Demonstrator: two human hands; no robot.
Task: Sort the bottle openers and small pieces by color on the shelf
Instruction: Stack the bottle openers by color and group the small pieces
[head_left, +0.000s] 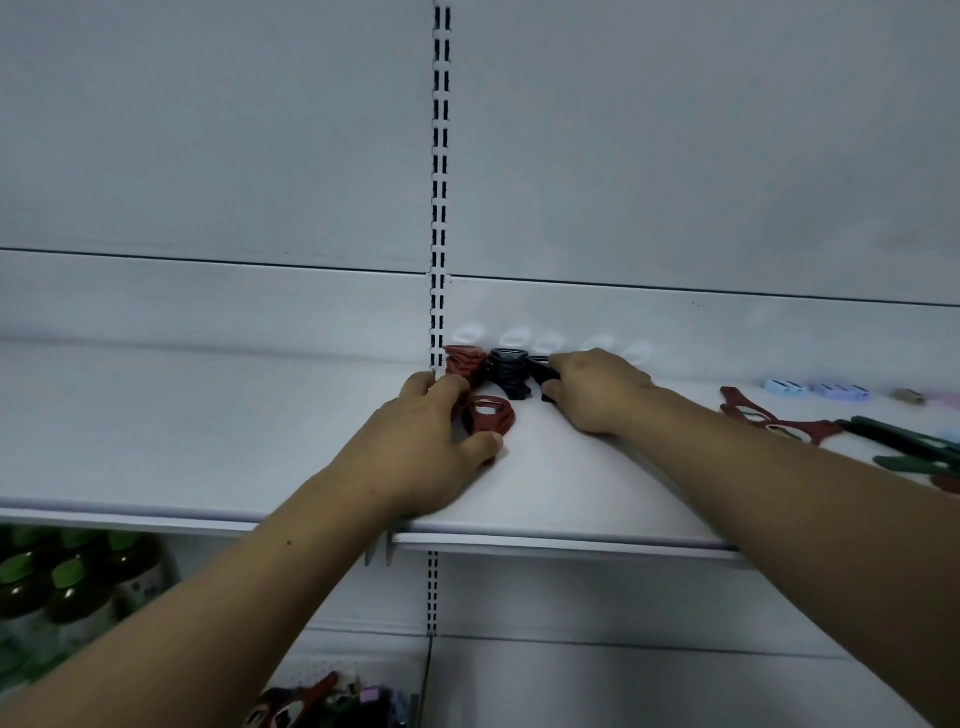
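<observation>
At shelf (208, 441) rear: left hand (415, 441) grips red opener (488, 415).

head view | looks forward and slightly down at the white shelf (571, 467) | close, arm's reach

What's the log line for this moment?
left hand: grips red opener beside red stack | right hand: grips black opener at black stack | unsorted: loose red openers, green openers on shelf at right

I see plain white back panels (208, 130) split by a slotted upright (441, 156), under dim, cool light. The white shelf (156, 441) runs across my view; below it, at left, stand green-capped bottles (67, 582).
</observation>
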